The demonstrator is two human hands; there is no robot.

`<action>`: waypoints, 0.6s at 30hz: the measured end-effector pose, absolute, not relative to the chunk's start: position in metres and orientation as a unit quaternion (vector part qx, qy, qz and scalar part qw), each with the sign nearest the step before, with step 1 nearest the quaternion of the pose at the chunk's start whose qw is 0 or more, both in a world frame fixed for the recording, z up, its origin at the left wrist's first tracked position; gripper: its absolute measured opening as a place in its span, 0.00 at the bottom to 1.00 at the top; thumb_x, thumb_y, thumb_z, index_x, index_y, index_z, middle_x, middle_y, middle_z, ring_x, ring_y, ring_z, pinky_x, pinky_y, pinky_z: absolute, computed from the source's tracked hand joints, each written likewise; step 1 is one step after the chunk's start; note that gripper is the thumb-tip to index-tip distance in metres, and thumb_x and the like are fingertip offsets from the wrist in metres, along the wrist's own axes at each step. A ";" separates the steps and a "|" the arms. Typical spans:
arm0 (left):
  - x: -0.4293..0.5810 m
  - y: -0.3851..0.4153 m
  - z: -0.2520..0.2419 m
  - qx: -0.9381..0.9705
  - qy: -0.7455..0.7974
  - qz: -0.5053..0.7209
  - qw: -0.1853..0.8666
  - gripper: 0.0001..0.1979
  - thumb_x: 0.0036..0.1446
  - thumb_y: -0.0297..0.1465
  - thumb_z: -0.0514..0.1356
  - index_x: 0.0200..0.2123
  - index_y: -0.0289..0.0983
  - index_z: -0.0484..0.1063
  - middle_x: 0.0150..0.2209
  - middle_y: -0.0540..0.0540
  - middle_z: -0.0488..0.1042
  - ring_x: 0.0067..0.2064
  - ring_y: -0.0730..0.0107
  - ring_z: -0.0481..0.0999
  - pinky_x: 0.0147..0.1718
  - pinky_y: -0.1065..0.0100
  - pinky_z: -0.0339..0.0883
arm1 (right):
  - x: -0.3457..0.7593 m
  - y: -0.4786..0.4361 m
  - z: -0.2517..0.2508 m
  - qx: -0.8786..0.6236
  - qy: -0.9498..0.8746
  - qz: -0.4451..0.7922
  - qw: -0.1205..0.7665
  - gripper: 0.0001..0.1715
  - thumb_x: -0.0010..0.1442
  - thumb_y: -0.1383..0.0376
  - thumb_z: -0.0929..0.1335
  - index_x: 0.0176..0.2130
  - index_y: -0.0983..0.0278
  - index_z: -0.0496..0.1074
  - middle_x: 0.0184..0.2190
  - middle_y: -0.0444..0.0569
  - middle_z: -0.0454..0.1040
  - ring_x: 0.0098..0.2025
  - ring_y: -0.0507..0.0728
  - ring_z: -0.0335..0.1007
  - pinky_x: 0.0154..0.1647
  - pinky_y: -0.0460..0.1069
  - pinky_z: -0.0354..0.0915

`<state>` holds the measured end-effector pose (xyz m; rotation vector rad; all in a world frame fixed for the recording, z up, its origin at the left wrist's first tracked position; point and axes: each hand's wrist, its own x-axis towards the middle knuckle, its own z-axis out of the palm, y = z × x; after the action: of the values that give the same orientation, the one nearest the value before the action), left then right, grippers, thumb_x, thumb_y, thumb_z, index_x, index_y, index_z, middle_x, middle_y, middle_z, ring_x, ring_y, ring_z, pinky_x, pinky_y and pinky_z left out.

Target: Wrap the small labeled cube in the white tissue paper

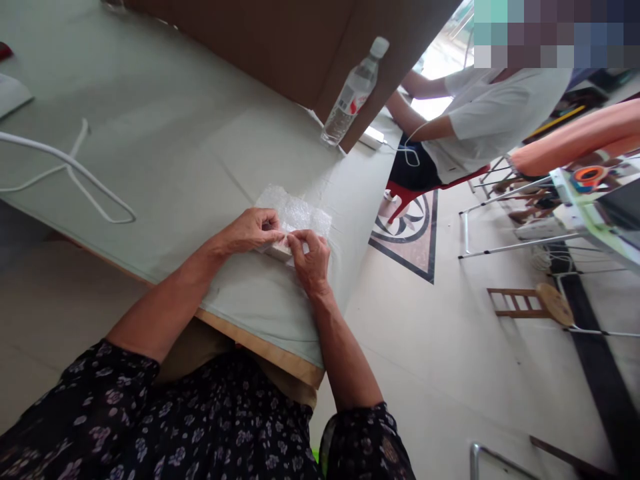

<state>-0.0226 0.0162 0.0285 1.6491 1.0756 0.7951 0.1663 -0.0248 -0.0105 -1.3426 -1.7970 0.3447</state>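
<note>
Pale-green tabletop [190,140], bubble wrap [297,212] on it; hands [312,261] pinching small pale box [280,251]; pale floor [415,347], stool [554,305] beyond.

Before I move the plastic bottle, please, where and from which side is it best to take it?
I would take the plastic bottle around the middle of its body, well below the white cap, coming from the side nearest you. It seems to stand upright, and its slim, rounded body offers a sideways hold, while the brown cardboard behind it probably hinders the far side.
</note>
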 end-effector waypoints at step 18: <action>-0.017 0.020 0.028 0.669 0.446 0.315 0.504 0.14 0.47 0.41 0.64 0.25 0.38 0.67 0.25 0.52 0.68 0.28 0.74 0.64 0.27 0.70 0.55 | 0.174 -0.036 0.014 -0.570 -0.696 -0.007 0.437 0.12 0.73 0.60 0.64 0.42 0.59 0.76 0.46 0.51 0.83 0.51 0.61 0.77 0.57 0.58 0.62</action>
<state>-0.0167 0.0196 0.0278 1.6160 1.0763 0.7612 0.1743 -0.0358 0.0137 -1.4186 -1.7299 -0.0163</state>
